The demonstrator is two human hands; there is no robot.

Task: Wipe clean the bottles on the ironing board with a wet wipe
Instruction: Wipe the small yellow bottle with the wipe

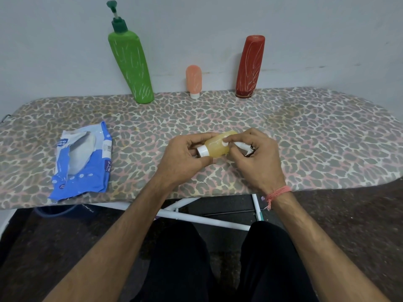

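Note:
My left hand (185, 158) grips a small yellow bottle (218, 147) near its white cap, holding it on its side just above the ironing board (305, 131). With my right hand (257, 158) I pinch a white wet wipe (242, 147) and press it against the bottle's side. A tall green pump bottle (130, 66), a small orange tube (193, 80) and a red bottle (250, 66) stand along the board's far edge against the wall. All three carry white scribble marks.
A blue wet-wipe pack (82, 164) lies open on the left part of the board, a wipe poking out. The board's white legs (202, 219) and my knees are below the near edge. A grey wall rises directly behind the bottles.

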